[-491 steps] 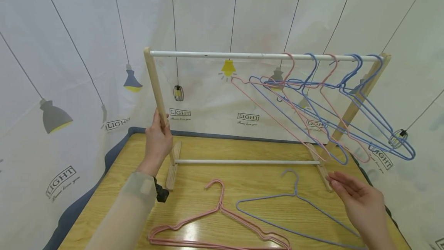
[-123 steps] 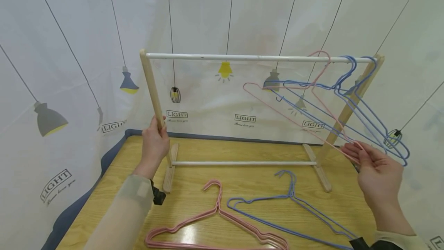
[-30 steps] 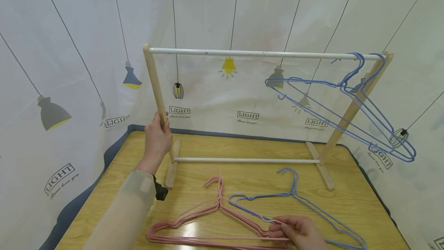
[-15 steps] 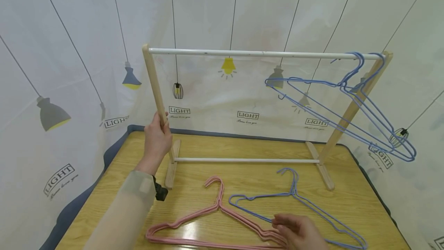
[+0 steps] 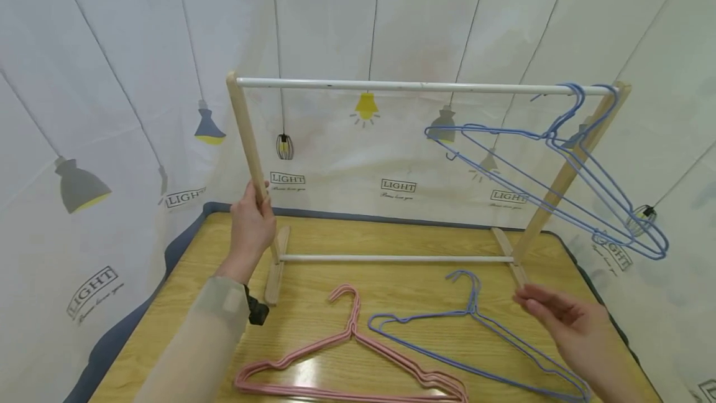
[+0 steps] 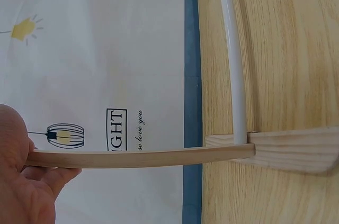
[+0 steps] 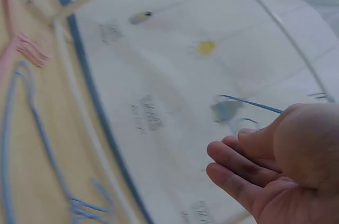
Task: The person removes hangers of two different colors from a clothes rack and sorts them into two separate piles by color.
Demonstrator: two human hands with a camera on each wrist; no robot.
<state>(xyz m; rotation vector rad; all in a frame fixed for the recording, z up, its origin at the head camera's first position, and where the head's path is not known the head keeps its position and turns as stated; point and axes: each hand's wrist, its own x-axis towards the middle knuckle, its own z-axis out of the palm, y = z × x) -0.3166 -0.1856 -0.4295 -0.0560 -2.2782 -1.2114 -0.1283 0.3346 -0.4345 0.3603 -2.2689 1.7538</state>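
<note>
The rack (image 5: pixel 369 85) stood near the far edge of the table (image 5: pixel 391 241), its left post (image 5: pixel 244 132) gripped by the left hand (image 5: pixel 252 229). A tug from that grip seemed the likeliest trouble: the base looked narrow, and with the hung blue hangers (image 5: pixel 550 135) bunched at the right end, the frame could tip or slide. Their hooks crowded together, so moving one might drag its neighbours. The right hand (image 5: pixel 570 334), fingers loosely extended and holding nothing, overlapped the right foot (image 5: pixel 503 241) in the head view; contact could not be told, but a careless brush there risked skewing the frame. The pink hangers (image 5: pixel 352 328) lay nested on the table's near side, their close-set wires apt to snag if one were pulled up fast; the loose blue hangers (image 5: pixel 473 310), toward the right edge, posed the same problem. The rack's uprights were pale, smooth wood with rounded tips, its lower rail (image 5: pixel 397 259) a slim white tube. The hangers were thin, coated-looking wire bent into notched triangles with curled hooks. The tabletop showed yellowish wood grain, and a slightly rumpled white sheet (image 5: pixel 324 142), printed with lamps, hung behind.
</note>
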